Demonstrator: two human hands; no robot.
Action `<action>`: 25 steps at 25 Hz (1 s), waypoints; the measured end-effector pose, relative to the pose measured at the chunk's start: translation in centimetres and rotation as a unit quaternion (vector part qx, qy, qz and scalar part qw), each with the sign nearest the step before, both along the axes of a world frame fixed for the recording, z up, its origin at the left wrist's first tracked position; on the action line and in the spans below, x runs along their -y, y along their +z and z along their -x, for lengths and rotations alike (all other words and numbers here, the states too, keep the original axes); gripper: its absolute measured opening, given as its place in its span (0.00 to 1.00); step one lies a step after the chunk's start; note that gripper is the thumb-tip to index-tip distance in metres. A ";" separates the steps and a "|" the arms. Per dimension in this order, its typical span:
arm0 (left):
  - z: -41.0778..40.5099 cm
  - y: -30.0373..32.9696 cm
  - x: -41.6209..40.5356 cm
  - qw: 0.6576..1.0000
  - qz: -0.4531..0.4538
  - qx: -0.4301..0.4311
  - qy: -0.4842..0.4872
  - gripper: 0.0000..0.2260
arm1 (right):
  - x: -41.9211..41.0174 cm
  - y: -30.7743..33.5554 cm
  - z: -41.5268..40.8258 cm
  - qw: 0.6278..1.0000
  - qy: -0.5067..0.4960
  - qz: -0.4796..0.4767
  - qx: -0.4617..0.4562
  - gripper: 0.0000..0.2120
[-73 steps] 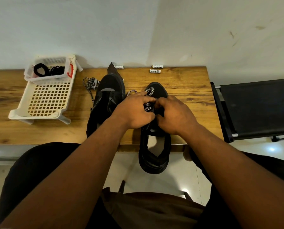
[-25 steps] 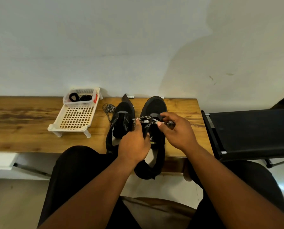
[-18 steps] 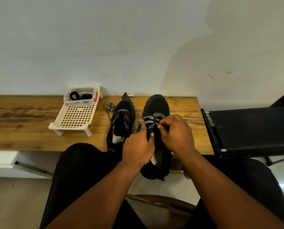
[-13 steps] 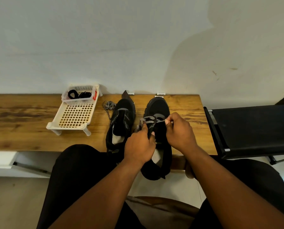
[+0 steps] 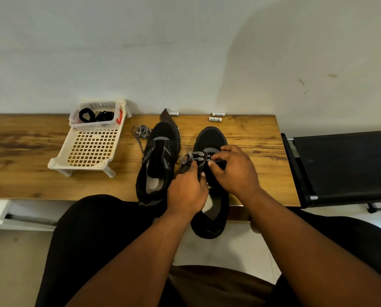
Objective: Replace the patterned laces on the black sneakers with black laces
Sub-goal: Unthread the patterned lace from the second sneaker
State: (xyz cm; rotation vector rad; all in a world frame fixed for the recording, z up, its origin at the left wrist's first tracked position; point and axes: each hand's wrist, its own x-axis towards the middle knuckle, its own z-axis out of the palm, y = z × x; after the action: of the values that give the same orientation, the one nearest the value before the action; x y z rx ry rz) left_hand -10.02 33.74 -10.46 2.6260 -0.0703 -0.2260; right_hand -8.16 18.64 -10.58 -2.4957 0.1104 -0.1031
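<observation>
Two black sneakers stand side by side on the wooden table (image 5: 30, 165). The left sneaker (image 5: 158, 160) has no lace. A removed patterned lace (image 5: 141, 132) lies coiled beside its toe. The right sneaker (image 5: 210, 138) overhangs the table's near edge and still carries a black-and-white patterned lace (image 5: 194, 156) across its front eyelets. My left hand (image 5: 188, 191) grips the shoe's tongue area and lace. My right hand (image 5: 234, 168) pinches the lace over the eyelets. Black laces (image 5: 96, 115) sit in the white plastic basket (image 5: 92, 149).
Three small white batteries (image 5: 216, 116) lie along the table's back edge by the wall. A dark pointed object (image 5: 166, 115) stands behind the left sneaker. A black folding stand (image 5: 344, 165) sits right of the table. My legs are under the table edge.
The view tilted down a little. My right hand came back in over the eyelets, and the patterned lace now loops out to the left of the shoe.
</observation>
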 end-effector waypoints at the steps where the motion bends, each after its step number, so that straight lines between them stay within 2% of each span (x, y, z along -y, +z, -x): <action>1: 0.0 0.0 0.0 1.000 0.004 0.002 0.002 0.24 | -0.3 0.0 -0.2 1.000 0.004 0.011 0.013 0.05; 3: -0.2 -0.1 -0.3 1.000 0.011 0.002 0.011 0.23 | -0.6 0.0 -0.6 1.000 0.000 0.016 0.009 0.04; 4: -0.2 -0.2 -0.4 1.000 0.014 -0.001 0.016 0.23 | -0.3 -0.3 -0.8 1.000 -0.023 -0.017 -0.001 0.05; 5: -0.3 -0.3 -0.4 1.000 0.019 -0.005 0.020 0.23 | 0.1 -0.3 -1.1 0.995 -0.066 -0.072 -0.008 0.06; 7: -0.3 -0.3 -0.3 0.999 0.022 -0.012 0.022 0.22 | 0.9 -0.5 -1.3 0.959 -0.173 -0.224 -0.032 0.06; 8: -0.2 -0.2 -0.2 1.000 0.018 -0.008 0.022 0.22 | 1.1 -0.4 -1.3 0.948 -0.204 -0.244 -0.031 0.04; 9: -0.2 -0.2 -0.2 1.000 0.012 -0.004 0.021 0.22 | 1.1 -0.2 -1.0 0.960 -0.189 -0.204 -0.018 0.03; 11: 0.0 -0.2 -0.1 1.000 0.003 0.005 0.015 0.22 | 0.6 0.0 -0.6 0.991 -0.097 -0.089 0.026 0.09; 13: 0.1 -0.1 0.1 1.000 -0.005 0.010 0.000 0.23 | -0.3 -0.2 -0.1 0.999 -0.024 -0.045 -0.004 0.09; 15: 0.2 0.0 0.2 1.000 -0.011 0.013 -0.009 0.24 | -0.6 -0.5 -0.2 0.998 -0.020 -0.047 -0.030 0.04; 17: 0.2 0.0 0.3 1.000 -0.006 0.018 -0.005 0.23 | -0.5 -0.5 -0.5 0.999 -0.038 -0.038 -0.005 0.03; 19: 0.0 0.0 0.2 1.000 0.000 0.011 0.008 0.22 | 0.0 -0.4 -1.1 0.984 -0.120 -0.129 -0.008 0.06; 22: 0.0 -0.1 0.2 1.000 0.006 0.004 0.014 0.23 | 0.7 0.0 -1.5 0.901 -0.270 -0.336 -0.048 0.04; 23: 0.1 0.0 0.2 1.000 0.006 0.006 0.012 0.23 | 0.8 0.2 -1.3 0.912 -0.270 -0.307 -0.038 0.02; 25: 0.2 0.0 0.3 1.000 0.002 0.010 0.007 0.23 | 0.5 0.5 -0.6 0.972 -0.168 -0.163 0.012 0.11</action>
State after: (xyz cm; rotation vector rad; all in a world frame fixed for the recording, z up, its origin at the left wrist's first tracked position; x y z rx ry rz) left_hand -10.24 33.44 -10.44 2.6245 -0.0587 -0.1935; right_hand -7.53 18.18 -10.07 -2.1278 0.4994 -0.2362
